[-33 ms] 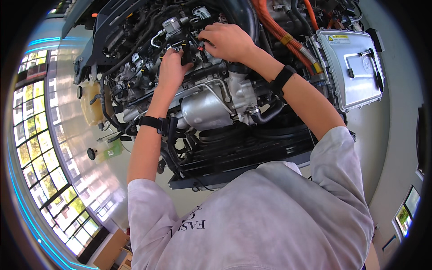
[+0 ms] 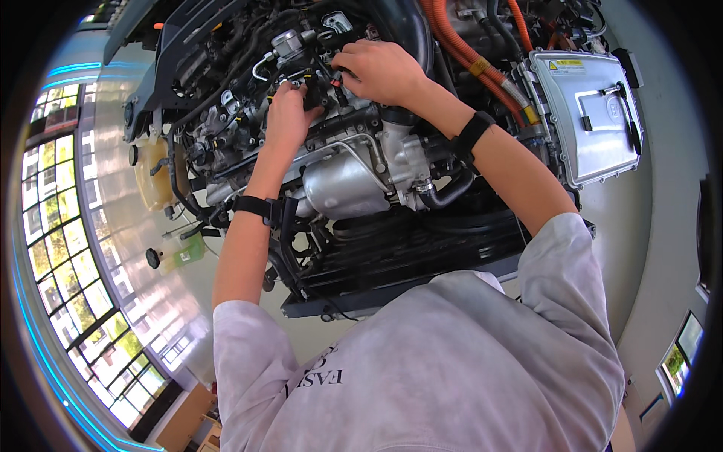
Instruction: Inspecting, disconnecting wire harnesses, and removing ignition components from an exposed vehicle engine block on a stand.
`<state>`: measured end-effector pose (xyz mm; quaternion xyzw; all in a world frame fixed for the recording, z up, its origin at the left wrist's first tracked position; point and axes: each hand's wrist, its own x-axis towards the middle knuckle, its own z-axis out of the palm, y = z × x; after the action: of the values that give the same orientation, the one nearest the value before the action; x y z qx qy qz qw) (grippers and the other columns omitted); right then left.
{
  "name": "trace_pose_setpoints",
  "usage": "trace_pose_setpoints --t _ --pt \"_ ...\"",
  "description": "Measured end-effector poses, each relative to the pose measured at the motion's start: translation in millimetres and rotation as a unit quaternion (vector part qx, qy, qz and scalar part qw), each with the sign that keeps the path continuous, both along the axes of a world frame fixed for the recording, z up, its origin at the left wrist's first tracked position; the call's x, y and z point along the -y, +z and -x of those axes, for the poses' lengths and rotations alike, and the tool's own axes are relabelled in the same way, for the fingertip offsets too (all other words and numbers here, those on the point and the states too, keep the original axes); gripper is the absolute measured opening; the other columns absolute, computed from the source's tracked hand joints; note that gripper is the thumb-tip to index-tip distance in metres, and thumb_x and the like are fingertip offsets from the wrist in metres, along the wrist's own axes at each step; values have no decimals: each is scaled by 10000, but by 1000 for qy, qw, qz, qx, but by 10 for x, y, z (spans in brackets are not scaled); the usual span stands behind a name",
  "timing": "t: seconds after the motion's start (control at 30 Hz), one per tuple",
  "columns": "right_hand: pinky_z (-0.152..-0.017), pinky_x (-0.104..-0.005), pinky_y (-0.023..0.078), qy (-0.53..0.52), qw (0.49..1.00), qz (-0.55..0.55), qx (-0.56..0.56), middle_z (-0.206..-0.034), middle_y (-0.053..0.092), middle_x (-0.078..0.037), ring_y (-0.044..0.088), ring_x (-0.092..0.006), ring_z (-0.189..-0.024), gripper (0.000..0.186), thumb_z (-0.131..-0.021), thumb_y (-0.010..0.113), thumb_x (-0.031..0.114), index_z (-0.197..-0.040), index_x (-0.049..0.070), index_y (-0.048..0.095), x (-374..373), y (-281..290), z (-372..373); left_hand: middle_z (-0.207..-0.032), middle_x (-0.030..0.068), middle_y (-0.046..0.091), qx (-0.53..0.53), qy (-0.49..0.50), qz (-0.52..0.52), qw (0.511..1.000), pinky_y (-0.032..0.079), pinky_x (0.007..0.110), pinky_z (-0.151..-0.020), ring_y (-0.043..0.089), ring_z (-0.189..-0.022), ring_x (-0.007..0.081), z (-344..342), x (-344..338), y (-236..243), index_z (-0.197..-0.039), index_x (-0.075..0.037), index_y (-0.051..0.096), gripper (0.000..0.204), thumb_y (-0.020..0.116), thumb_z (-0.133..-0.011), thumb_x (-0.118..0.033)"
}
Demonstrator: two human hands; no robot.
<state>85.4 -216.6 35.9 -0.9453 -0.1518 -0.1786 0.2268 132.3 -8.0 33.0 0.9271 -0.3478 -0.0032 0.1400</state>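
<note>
Both my hands reach into the top of an exposed engine (image 2: 324,124). My left hand (image 2: 288,114) has its fingers bent at a small dark fitting (image 2: 307,78), with the thumb a little apart on the right. What lies under its fingertips is too small to make out. To the right, my right hand (image 2: 382,73) arches over the engine, fingers curled down close to a dark connector with a red piece (image 2: 336,83). Its fingertips are partly hidden, so its hold cannot be made out. Just beyond the left hand stands a round silver metal part (image 2: 287,42) with a bent pipe.
A silver heat-shield cover (image 2: 346,184) bulges below my hands. Orange ribbed cables (image 2: 459,45) run toward a silver box (image 2: 599,117) at the right. A yellowish reservoir (image 2: 153,175) and a green container (image 2: 188,252) stand left. A dark frame bar (image 2: 407,288) crosses in front of me.
</note>
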Motion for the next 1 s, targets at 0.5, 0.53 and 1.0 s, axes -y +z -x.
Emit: trace_pose_setpoints --t 0.5,0.53,1.0 --pt "-812 -372 490 26 1000 -6 7 -967 607 -57 594 -241 -942 220 -776 588 149 -979 82 640 -3 75 -4 -1025 185 570 -30 25 1 999 492 404 -798 597 -913 352 70 14 28 -1127 67 594 514 760 -668 -94" --pt "-821 -364 478 47 997 -26 59 -991 595 -55 582 -237 -959 215 -768 598 129 -972 74 638 -9 60 -22 -1034 184 571 -32 27 21 999 484 401 -812 592 -922 352 44 9 33 -1132 64 594 533 771 -663 -118" --pt "-885 -386 410 170 968 166 -80 -1064 533 -50 519 -223 -1038 330 -740 619 79 -1069 95 644 -203 33 -23 -1015 174 579 -29 142 176 974 491 406 -804 592 -930 353 311 -81 -192 -1084 48 595 474 764 -667 -101"
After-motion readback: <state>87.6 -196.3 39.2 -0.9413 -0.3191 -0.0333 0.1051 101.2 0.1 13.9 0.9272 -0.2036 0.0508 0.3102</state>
